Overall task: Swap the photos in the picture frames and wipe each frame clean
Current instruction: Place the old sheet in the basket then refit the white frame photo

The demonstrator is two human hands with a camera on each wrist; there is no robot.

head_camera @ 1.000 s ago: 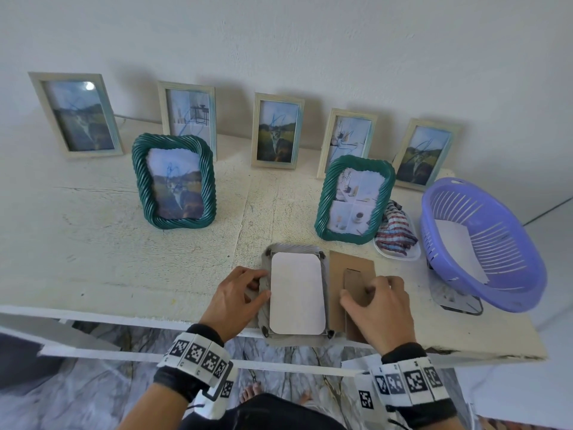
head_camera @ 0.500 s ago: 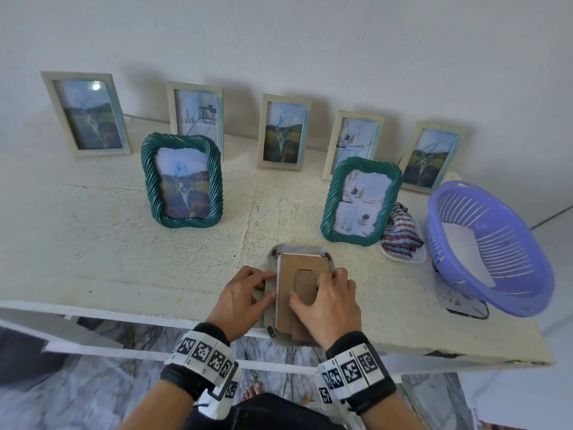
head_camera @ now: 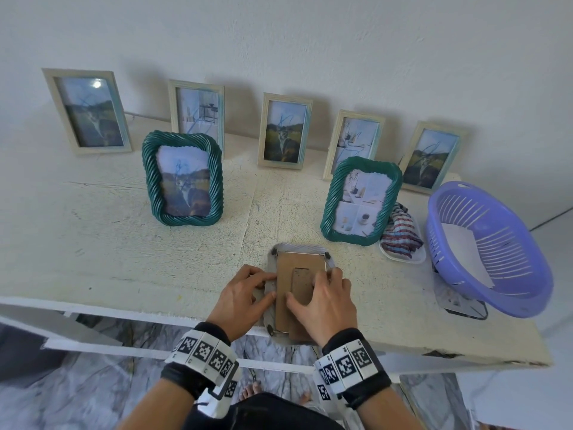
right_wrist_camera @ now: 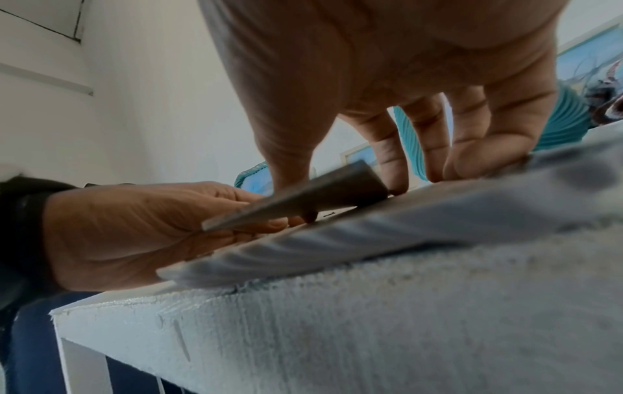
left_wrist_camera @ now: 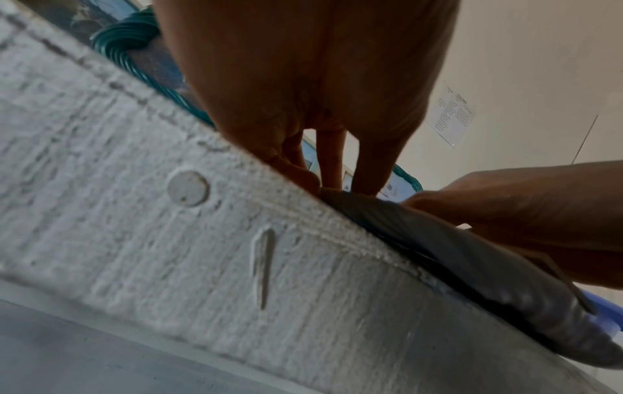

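Observation:
A frame [head_camera: 270,318] lies face down at the table's front edge, overhanging it a little. A brown backing board [head_camera: 283,293] with its stand leg [head_camera: 302,282] covers its back. My left hand [head_camera: 269,285] grips the frame's left rim between thumb and fingers. My right hand [head_camera: 305,287] presses the board with extended fingers. In the right wrist view the stand leg [right_wrist_camera: 303,197] is lifted slightly off the board under my right hand's fingers [right_wrist_camera: 391,160]. In the left wrist view the left fingers [left_wrist_camera: 332,157] touch the frame's rim [left_wrist_camera: 472,256].
Two green twisted frames [head_camera: 183,181] [head_camera: 361,200] stand mid-table. Several pale frames [head_camera: 285,131] lean against the wall. A striped cloth [head_camera: 401,234] lies on a white dish beside a purple basket [head_camera: 527,274] holding a white sheet. The table edge [head_camera: 124,308] is near my wrists.
My right hand slid the backing board from beside the frame onto its back, covering the white sheet. It now presses it there. The left hand stayed on the left rim.

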